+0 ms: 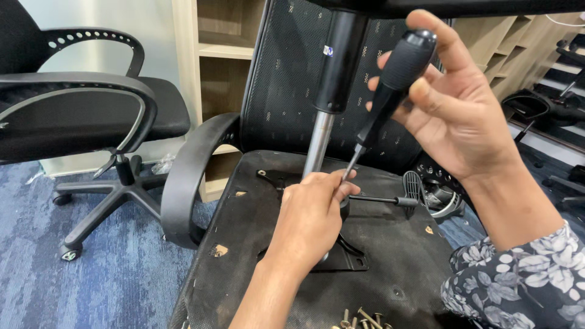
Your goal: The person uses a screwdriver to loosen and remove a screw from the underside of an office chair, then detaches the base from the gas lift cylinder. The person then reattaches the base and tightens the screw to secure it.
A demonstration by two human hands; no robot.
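Screwdriver with a black handle slants down onto the upturned chair seat. Right hand grips its handle; left hand is closed around the shaft tip. Gas cylinder rises just behind. Loose screws lie near; another office chair stands left.

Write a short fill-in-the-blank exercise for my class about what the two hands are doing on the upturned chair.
1. The right hand grips the black handle of a ____.
2. The left hand steadies the tool's metal ____ near the seat plate.
3. Loose ____ lie on the seat underside at the bottom edge.
4. The gas cylinder stands ____ from the plate.

Missing words: screwdriver; shaft; screws; upright
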